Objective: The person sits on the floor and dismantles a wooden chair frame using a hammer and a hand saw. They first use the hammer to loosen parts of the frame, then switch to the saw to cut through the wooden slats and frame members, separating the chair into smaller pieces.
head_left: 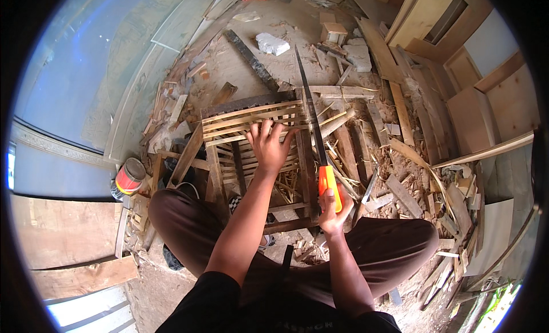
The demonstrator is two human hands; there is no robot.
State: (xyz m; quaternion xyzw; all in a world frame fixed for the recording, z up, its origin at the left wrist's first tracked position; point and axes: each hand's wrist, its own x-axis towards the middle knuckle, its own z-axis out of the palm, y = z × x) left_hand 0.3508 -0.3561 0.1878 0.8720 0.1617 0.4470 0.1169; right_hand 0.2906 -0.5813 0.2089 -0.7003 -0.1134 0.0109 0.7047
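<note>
R hand (331, 210) is wrapped round the orange handle (327, 184) of a saw (315, 127), just off the R edge of the wooden frame (309, 178), toward its near R corner. Saw's long axis runs fwd & a bit L from that grip, blade approx. parallel to the frame's R edge, tip out past the far R corner. Slats (229, 125) lie fwd & L of the R grip, running L–R, so blade sits approx. square to them by their R ends; can't tell if teeth touch. L hand (267, 145) is nearer the slats: palm down on them, fingers spread, not clenched, near the far edge; thumb points R toward blade, close but apart. Frame's on the floor (297, 30) btwn the knees; wood scraps (366, 144) off its R edge, white lump (273, 44) beyond its far edge, paint tin (130, 175) well off L.
</note>
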